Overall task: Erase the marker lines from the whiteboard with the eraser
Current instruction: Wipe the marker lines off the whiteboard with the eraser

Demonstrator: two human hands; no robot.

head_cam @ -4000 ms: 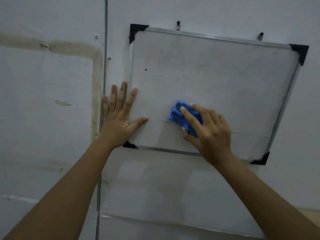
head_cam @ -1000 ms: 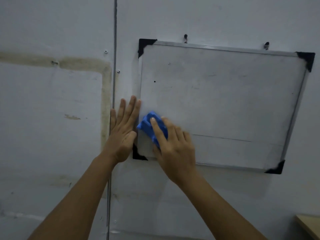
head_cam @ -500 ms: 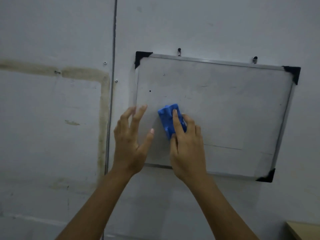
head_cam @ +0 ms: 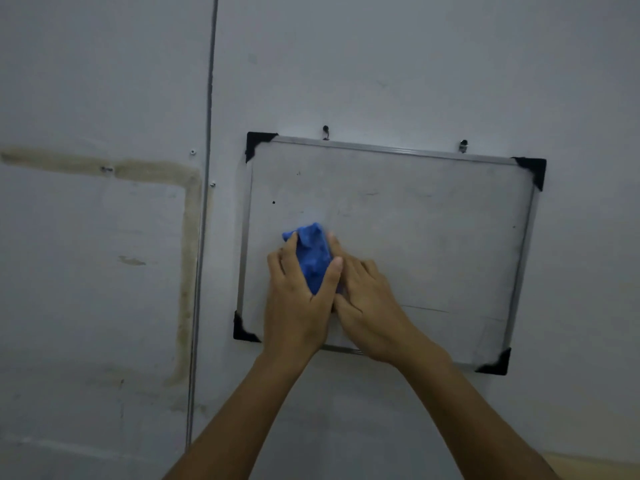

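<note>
A whiteboard (head_cam: 415,237) with a metal frame and black corners hangs tilted on the wall. The blue eraser (head_cam: 311,254) sits against its lower left area. My left hand (head_cam: 298,299) wraps the eraser from the left, thumb across its right side. My right hand (head_cam: 367,306) presses beside it, fingers touching the eraser's right edge. A thin dark marker line (head_cam: 426,309) runs across the lower right of the board. Small black specks dot the upper left.
The board hangs from two hooks (head_cam: 325,130) on a pale wall. A vertical seam strip (head_cam: 204,216) runs left of the board, next to a yellowish stain outline (head_cam: 188,271). A tan surface corner (head_cam: 588,465) shows at bottom right.
My left hand left the board's edge and closed onto the eraser beside my right hand. The eraser turned upright and moved up from the lower left corner.
</note>
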